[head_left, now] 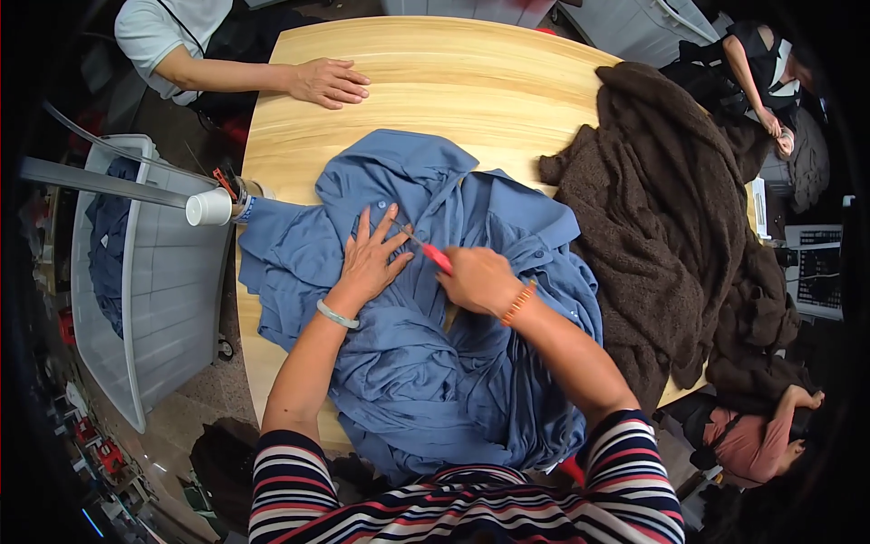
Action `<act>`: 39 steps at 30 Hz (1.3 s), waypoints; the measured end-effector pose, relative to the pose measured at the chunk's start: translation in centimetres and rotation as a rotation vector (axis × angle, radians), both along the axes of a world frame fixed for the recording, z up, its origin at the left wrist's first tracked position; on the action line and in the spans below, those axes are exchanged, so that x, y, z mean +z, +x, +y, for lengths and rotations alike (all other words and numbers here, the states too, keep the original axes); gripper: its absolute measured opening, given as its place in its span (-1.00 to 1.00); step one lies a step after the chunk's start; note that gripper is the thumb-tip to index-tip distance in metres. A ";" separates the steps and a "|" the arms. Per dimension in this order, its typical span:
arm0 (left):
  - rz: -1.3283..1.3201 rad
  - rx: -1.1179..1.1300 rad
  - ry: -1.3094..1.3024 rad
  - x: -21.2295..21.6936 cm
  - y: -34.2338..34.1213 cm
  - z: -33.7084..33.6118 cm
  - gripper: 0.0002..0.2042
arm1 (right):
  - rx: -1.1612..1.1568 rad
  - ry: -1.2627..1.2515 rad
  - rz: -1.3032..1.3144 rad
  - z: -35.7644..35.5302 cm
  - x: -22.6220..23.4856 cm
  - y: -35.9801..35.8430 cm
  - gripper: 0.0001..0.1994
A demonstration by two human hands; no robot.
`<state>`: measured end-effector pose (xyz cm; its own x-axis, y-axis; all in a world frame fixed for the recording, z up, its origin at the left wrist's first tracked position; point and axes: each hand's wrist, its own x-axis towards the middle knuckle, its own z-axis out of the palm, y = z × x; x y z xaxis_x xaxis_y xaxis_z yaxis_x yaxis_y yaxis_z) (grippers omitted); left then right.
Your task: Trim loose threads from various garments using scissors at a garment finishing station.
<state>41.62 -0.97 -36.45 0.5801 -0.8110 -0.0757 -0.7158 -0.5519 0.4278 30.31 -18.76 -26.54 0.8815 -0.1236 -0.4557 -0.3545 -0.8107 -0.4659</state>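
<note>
A blue buttoned garment [399,363] lies spread and bunched over the wooden table in front of me. My left hand [367,263] rests flat on it, fingers spread, just below a blue button [381,205]. In my right hand [483,281] is a red-handled tool [438,258] with a thin metal tip, too small to tell its exact kind. The tip points up and left to the cloth beside my left fingertips; whether it touches the fabric I cannot tell.
Dark brown knit fabric [648,236] covers the table's right side. Across the wooden table [453,63] a person's hand [328,83] rests. A white cup [209,208] is at the left edge, near a grey bin [177,290] holding dark blue cloth. Other people are at the right.
</note>
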 end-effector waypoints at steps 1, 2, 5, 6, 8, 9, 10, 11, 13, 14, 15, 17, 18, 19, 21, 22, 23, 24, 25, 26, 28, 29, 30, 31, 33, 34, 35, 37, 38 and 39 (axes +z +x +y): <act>-0.054 -0.012 -0.024 -0.1 0.0 0.0 -0.61 | -0.003 -0.002 0.008 -0.4 0.8 -1.5 -0.72; -0.045 -0.014 -0.025 0.0 0.1 0.2 -0.61 | 0.005 0.017 0.044 -0.6 1.6 -3.5 -0.71; -0.050 -0.008 -0.019 -0.1 -0.1 -0.7 -0.61 | -0.008 0.053 0.070 -0.5 2.4 -8.5 -0.66; -0.049 0.014 -0.019 -0.2 0.2 -0.6 -0.61 | -0.005 0.070 0.042 -0.2 2.0 -9.2 -0.64; -0.016 0.068 -0.079 0.3 0.6 -1.2 -0.55 | -0.048 0.142 -0.024 0.4 2.1 -10.3 -0.63; -0.015 0.048 -0.084 0.8 0.5 -2.0 -0.55 | -0.064 0.155 -0.029 0.5 2.3 -10.8 -0.62; 0.014 0.157 0.020 1.3 0.6 -3.0 -0.48 | -0.089 0.176 -0.055 0.3 2.6 -11.6 -0.61; 0.041 0.272 0.126 2.2 0.3 -3.9 -0.40 | -0.103 0.174 -0.058 0.2 2.8 -12.7 -0.61; -0.030 0.265 0.055 2.5 -1.0 -5.0 -0.27 | -0.198 0.177 -0.093 -0.3 3.3 -15.1 -0.62; -0.184 0.160 0.023 2.9 -2.0 -5.2 -0.27 | -0.238 0.169 -0.106 -0.5 4.0 -16.2 -0.64; -0.336 0.054 -0.008 3.2 -2.6 -5.2 -0.27 | -0.244 0.176 -0.109 -0.7 4.5 -17.2 -0.64; -0.383 -0.019 0.024 1.2 -1.6 -3.9 -0.58 | -0.351 0.134 -0.120 -1.3 5.3 -19.2 -0.65; -0.367 0.005 0.158 0.8 -0.5 -2.9 -0.65 | -0.415 0.153 -0.111 -1.6 5.4 -20.2 -0.64; -0.482 0.074 0.169 0.5 1.0 -1.8 -0.72 | -0.417 0.162 -0.120 -1.9 5.3 -20.9 -0.64; -0.531 0.212 0.334 1.8 3.0 -0.5 -0.76 | -0.489 0.126 -0.154 -2.3 5.0 -21.9 -0.61; -0.516 0.235 0.370 2.4 3.0 -0.6 -0.73 | -0.512 0.094 -0.134 -2.3 5.1 -22.1 -0.62; -0.496 0.250 0.400 4.0 2.2 -2.0 -0.70 | -0.526 0.095 -0.141 -2.7 4.7 -22.6 -0.62; -0.445 0.142 0.152 5.2 1.1 -3.8 -0.64 | -0.545 0.096 -0.136 -2.9 4.3 -23.0 -0.62; -0.387 0.033 -0.090 6.3 -0.5 -5.6 -0.58 | -0.560 0.101 -0.132 -2.9 4.1 -23.2 -0.62; -0.119 -0.045 -0.246 7.5 -3.2 -7.9 -0.56 | -0.573 0.117 -0.131 -3.0 4.3 -23.3 -0.61; 0.261 -0.113 -0.424 7.6 -7.7 -11.0 -0.60 | -0.564 0.129 -0.151 -2.7 5.1 -23.1 -0.62; 0.372 -0.107 -0.455 5.9 -8.8 -11.4 -0.65 | -0.551 0.133 -0.162 -2.6 5.3 -23.0 -0.62; 0.365 -0.105 -0.460 4.3 -8.6 -11.2 -0.65 | -0.534 0.130 -0.229 -2.5 5.4 -23.3 -0.64; 0.525 0.006 -0.470 2.8 -8.0 -10.8 -0.70 | -0.528 0.127 -0.237 -2.6 5.8 -23.4 -0.64; 0.749 0.159 -0.611 2.5 -8.5 -10.5 -0.88 | -0.450 0.110 -0.061 -2.2 7.1 -24.0 -0.64; 0.801 0.185 -0.620 2.3 -8.6 -10.3 -0.90 | -0.440 0.107 -0.083 -2.0 7.5 -23.9 -0.65; 0.844 0.213 -0.631 2.0 -8.3 -9.8 -0.92 | -0.440 0.111 -0.086 -1.8 7.4 -23.5 -0.65; 0.721 0.172 -0.562 0.9 -8.1 -8.4 -0.92 | -0.353 0.097 -0.102 -1.5 7.2 -22.2 -0.67; 0.803 0.233 -0.589 0.8 -8.3 -8.2 -0.94 | -0.345 0.084 -0.127 -1.7 7.0 -20.7 -0.70; 0.883 0.296 -0.618 1.0 -8.6 -8.1 -0.96 | -0.315 0.073 -0.187 -2.2 7.0 -19.3 -0.76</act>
<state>32.99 -9.09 -35.48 0.6981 -0.6908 -0.1884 0.0994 -0.1671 0.9809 11.04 -20.99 -19.49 0.8744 -0.3748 -0.3083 -0.4845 -0.6378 -0.5987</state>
